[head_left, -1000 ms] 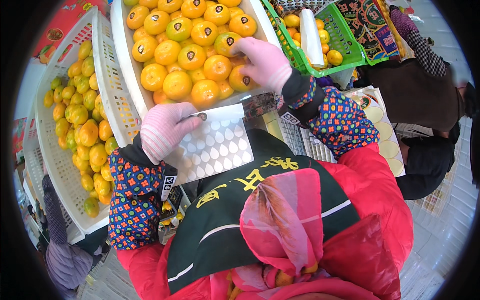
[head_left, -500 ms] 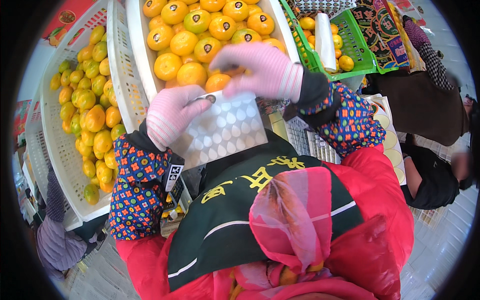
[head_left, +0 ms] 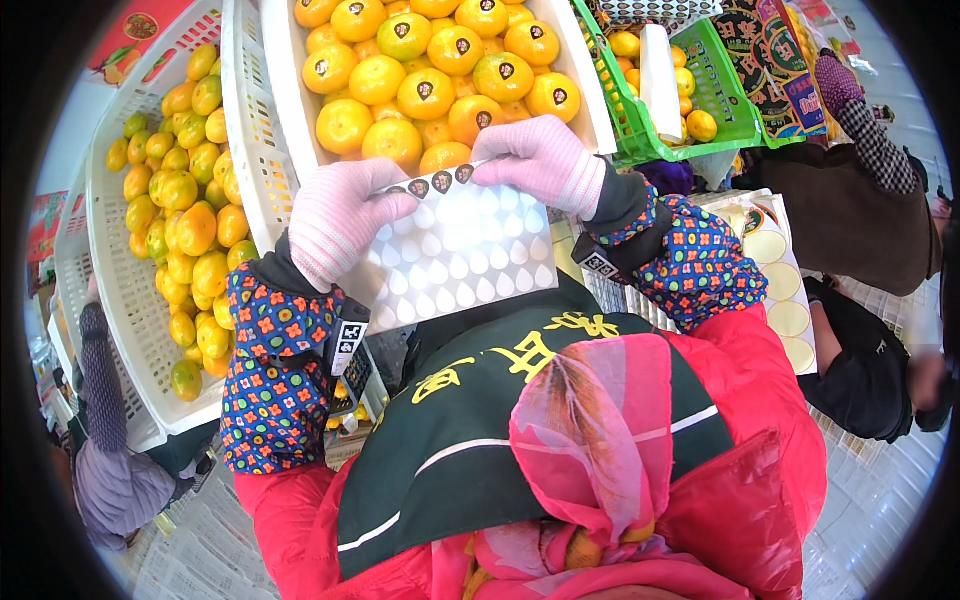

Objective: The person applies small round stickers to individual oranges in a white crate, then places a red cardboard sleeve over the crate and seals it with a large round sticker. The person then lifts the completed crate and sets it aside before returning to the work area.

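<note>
A white sheet of teardrop-shaped stickers [head_left: 450, 262] is stretched between my two pink-gloved hands, tilted in front of my apron. Its lower rows look pale and bare; several dark stickers [head_left: 442, 182] line the top edge. My left hand [head_left: 343, 218] is closed on the upper left corner, thumb on top. At the upper right edge, my right hand [head_left: 545, 165] pinches the sheet beside the last dark sticker. Just beyond, a white box [head_left: 599, 105] holds oranges [head_left: 392, 143], many with a dark sticker on the skin.
To the left stands a white plastic crate [head_left: 245, 95] beside loose greenish-orange fruit [head_left: 197, 230]. A green basket [head_left: 735, 85] with more fruit is at the far right. Sheets with round labels [head_left: 783, 280] lie right of my arm. Other people work at both sides.
My right hand has come back from over the oranges and now grips the sheet's top edge. More dark stickers show along that edge, and another orange at the box's front bears one.
</note>
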`<state>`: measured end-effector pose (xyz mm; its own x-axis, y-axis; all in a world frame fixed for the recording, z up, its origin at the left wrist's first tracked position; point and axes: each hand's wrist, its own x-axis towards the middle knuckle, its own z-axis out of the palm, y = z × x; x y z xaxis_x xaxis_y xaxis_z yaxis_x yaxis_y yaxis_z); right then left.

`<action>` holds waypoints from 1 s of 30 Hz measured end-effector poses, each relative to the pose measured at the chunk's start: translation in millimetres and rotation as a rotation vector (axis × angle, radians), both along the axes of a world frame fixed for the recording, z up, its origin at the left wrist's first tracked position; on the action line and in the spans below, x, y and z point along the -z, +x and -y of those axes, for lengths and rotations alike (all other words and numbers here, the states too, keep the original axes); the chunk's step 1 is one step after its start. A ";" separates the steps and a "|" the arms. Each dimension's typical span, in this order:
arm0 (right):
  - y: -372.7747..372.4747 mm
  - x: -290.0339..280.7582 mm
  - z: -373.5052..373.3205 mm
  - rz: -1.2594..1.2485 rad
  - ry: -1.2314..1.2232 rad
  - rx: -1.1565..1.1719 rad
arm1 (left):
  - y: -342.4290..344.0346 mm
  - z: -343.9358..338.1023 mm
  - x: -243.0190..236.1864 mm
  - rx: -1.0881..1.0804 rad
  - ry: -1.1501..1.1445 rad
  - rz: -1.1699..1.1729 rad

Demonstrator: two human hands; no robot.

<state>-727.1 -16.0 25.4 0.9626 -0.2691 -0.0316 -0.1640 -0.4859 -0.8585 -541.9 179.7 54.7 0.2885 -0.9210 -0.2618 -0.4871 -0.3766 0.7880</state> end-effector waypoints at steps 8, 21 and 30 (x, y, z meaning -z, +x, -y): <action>16.7 -6.5 -18.3 0.375 -0.507 -0.005 | -2.3 0.6 -2.2 0.053 0.056 0.175; 9.9 -7.6 -9.6 0.199 -0.075 0.193 | 0.3 1.2 3.9 0.188 0.199 0.394; 36.3 20.5 -18.2 -0.203 -0.530 0.072 | 0.6 0.6 6.0 0.327 0.270 0.472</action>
<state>-690.8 2.2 4.9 0.9299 -0.3634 -0.0570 -0.3491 -0.8230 -0.4481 -541.2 179.1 48.7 0.1446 -0.9004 -0.4104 -0.8826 -0.3048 0.3579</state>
